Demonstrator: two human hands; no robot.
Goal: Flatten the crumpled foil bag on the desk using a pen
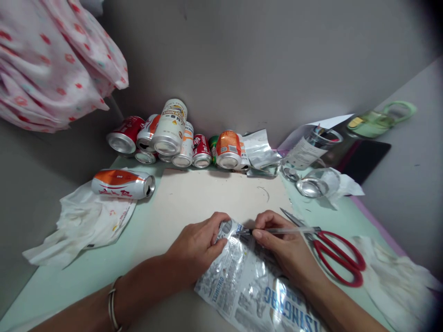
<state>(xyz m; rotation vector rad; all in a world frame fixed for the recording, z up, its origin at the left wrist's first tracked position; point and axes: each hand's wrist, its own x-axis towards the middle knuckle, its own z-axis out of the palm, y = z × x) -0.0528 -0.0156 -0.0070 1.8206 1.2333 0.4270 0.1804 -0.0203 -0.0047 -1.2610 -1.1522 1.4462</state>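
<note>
A flattened sheet of aluminium can [238,281], printed with blue lettering, slants from the board toward the near right. My left hand [199,244] grips its upper left corner between thumb and fingers. In my right hand [277,237] is a clear-barrelled pen [287,230], pinched between thumb and fingers. The dark tip of the pen points left and meets the printed surface near my left thumb. Under and beside my right hand lie scissors with red handles [339,258], their blades partly hidden.
Several drink cans [171,127] line the back wall, some stacked. One can [122,183] lies on a white bag at left. A pen cup [311,145], cut can ends [313,186] and a green-lidded bottle [374,122] stand at right. White gloves [398,276] lie near right; a cream board [187,198] covers the middle.
</note>
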